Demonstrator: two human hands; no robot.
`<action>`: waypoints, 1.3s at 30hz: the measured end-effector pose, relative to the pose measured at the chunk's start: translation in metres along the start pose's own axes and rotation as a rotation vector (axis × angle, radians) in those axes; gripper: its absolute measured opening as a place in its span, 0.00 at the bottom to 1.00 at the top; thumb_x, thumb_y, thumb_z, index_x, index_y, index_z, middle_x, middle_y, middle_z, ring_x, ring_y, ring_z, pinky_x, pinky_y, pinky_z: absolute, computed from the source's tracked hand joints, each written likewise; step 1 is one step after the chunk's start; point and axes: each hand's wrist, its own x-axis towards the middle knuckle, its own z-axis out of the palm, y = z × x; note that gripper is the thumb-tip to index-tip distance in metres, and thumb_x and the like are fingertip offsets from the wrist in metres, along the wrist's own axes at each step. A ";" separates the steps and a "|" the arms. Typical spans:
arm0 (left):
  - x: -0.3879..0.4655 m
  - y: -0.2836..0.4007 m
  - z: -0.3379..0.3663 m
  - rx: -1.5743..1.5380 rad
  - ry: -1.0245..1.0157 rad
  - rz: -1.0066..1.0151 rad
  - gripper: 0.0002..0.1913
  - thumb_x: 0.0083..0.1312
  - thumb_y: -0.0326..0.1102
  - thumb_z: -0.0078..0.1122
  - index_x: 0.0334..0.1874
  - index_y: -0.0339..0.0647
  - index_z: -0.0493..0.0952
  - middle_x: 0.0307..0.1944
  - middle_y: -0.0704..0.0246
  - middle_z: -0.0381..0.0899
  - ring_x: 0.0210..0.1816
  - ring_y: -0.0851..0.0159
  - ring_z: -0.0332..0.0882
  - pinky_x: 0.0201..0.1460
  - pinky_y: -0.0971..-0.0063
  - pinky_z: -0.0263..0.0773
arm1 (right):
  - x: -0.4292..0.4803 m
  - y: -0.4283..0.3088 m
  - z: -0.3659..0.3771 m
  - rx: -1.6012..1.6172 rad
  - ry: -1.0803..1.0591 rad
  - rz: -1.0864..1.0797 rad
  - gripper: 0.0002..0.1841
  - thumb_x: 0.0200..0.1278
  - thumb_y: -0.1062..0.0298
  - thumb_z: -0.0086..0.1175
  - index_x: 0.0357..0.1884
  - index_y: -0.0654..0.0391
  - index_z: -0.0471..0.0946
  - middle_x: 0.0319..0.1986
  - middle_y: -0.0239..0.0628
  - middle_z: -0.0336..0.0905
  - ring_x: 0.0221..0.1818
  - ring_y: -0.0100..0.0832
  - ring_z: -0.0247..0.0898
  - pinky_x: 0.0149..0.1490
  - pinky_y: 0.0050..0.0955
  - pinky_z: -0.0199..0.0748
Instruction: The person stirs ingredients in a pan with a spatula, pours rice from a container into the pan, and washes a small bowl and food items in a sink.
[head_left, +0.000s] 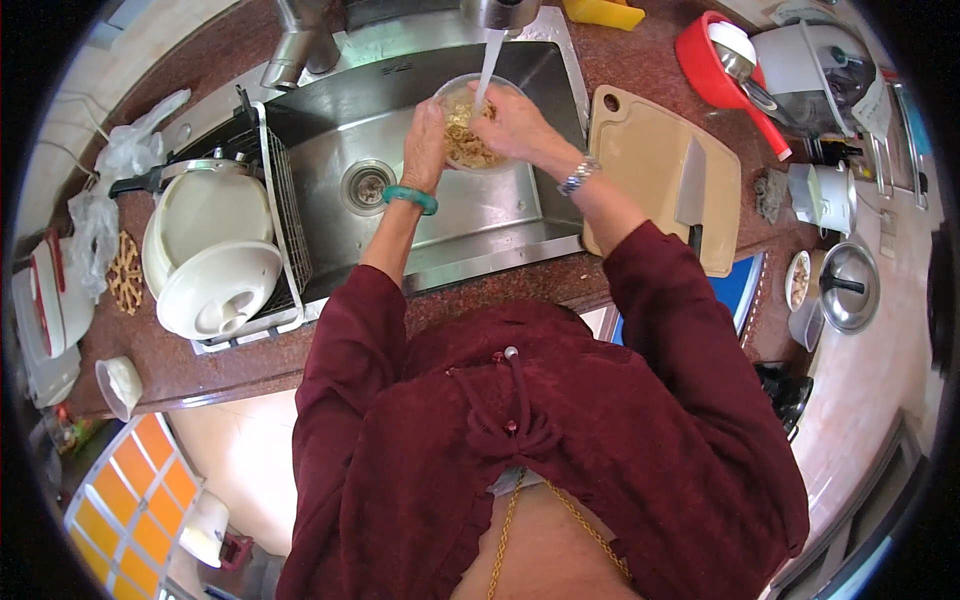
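Observation:
Under the running stream of water (491, 56) from the faucet (501, 13), a clear round bowl (480, 171) is held over the sink (435, 195). My left hand (426, 142) grips its left side, with the thumb up at the rim. Brown and pale shredded food pieces (469, 146) lie wet inside the bowl. My right hand (510, 124) reaches in from the right, fingers bent down among the pieces. Its fingertips are partly hidden, so whether they pinch any food is unclear.
Right of the sink, a knife (690, 187) lies on a tan cutting board (637, 165). Beyond is a red pot (697, 49) with a long handle. On the left, a wire rack (289, 202) holds white bowls (217, 289). The drain (367, 186) is left of the bowl.

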 end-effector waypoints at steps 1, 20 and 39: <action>0.002 -0.005 0.002 0.012 -0.005 0.052 0.26 0.69 0.55 0.32 0.55 0.42 0.67 0.46 0.60 0.72 0.48 0.64 0.69 0.51 0.71 0.65 | -0.002 0.006 0.015 -0.194 0.132 -0.095 0.20 0.44 0.72 0.54 0.44 0.55 0.74 0.33 0.50 0.70 0.36 0.49 0.69 0.43 0.39 0.69; 0.003 -0.013 -0.013 -0.006 -0.016 0.138 0.25 0.68 0.56 0.34 0.56 0.45 0.67 0.48 0.62 0.71 0.46 0.64 0.70 0.35 0.74 0.72 | -0.014 -0.010 0.006 -0.270 0.084 -0.375 0.22 0.46 0.66 0.55 0.48 0.54 0.70 0.40 0.46 0.72 0.44 0.47 0.67 0.47 0.43 0.66; -0.001 0.002 -0.011 -0.004 -0.027 0.108 0.25 0.68 0.55 0.35 0.54 0.41 0.67 0.45 0.63 0.73 0.44 0.66 0.70 0.45 0.74 0.68 | 0.000 -0.021 0.003 -0.353 0.025 -0.335 0.19 0.53 0.69 0.48 0.49 0.57 0.67 0.33 0.49 0.72 0.32 0.50 0.71 0.36 0.40 0.71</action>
